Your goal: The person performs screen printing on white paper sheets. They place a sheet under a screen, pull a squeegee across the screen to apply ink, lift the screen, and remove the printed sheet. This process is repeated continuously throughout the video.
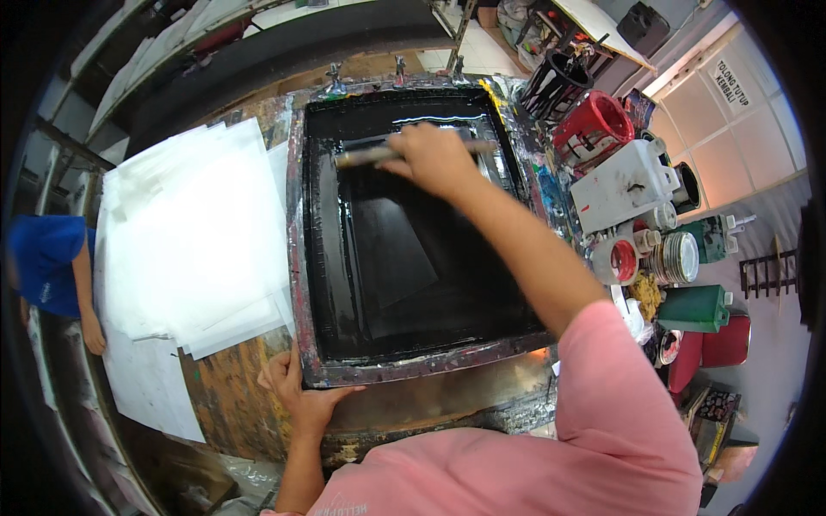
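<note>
A screen-printing frame (pixel 422 370) lies on the paint-stained table, its mesh (pixel 413 249) coated in wet-looking black ink. Toward its far side, my right hand (pixel 434 159) is closed around the wooden handle of a squeegee (pixel 366 156), which spans much of the screen's width. The squeegee's lower edge is hard to make out against the black. At the near left corner of the frame, my left hand (pixel 301 387) grips the rim, thumb stretched along the near edge and fingers bent at the left side. A paler rectangular area shows in the middle of the mesh.
Stacked white sheets (pixel 194 232) lie left of the frame, beside a person in a blue shirt (pixel 53 262). Metal clamps (pixel 400 70) line the far edge. On the right stand a red bucket (pixel 594 125), a white jerrycan (pixel 624 185), a green container (pixel 693 308) and several pots.
</note>
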### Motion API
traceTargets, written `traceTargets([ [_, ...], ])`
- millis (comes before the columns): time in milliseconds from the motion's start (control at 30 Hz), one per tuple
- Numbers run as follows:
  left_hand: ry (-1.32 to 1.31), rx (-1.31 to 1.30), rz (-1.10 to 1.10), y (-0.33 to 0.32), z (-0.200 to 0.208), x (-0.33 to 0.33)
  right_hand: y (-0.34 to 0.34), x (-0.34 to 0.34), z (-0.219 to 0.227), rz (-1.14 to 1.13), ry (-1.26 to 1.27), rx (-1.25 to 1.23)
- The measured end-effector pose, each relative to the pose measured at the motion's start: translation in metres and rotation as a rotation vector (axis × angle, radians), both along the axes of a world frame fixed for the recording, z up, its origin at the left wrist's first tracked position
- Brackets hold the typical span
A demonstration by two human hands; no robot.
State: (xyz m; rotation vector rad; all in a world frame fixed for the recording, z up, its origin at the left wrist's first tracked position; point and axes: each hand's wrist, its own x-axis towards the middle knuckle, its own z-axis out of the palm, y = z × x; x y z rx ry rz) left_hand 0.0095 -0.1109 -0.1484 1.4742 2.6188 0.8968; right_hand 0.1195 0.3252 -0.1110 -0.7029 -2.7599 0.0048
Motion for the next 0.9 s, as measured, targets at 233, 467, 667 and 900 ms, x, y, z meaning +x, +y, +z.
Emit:
traceTargets([
  [233, -0.087, 0.206, -0.052, -0.009, -0.012, 0.003, 0.052, -0.025, 0.026, -0.017, -0.037, -0.074],
  [467, -0.147, 0.185, -0.066, -0.01, -0.02, -0.003, -0.084, 0.044, -0.001, -0.028, 0.069, 0.051],
  [667, -0.582, 0.492, -0.098, 0.012, 0.005, 0.014, -0.227, 0.125, 0.07, -0.063, 0.038, -0.097],
  [900, -0.449, 0.871, -0.073, 0.081, 0.113, -0.007, -0.197, 0.1, 0.209, -0.04, 0.353, 0.382],
])
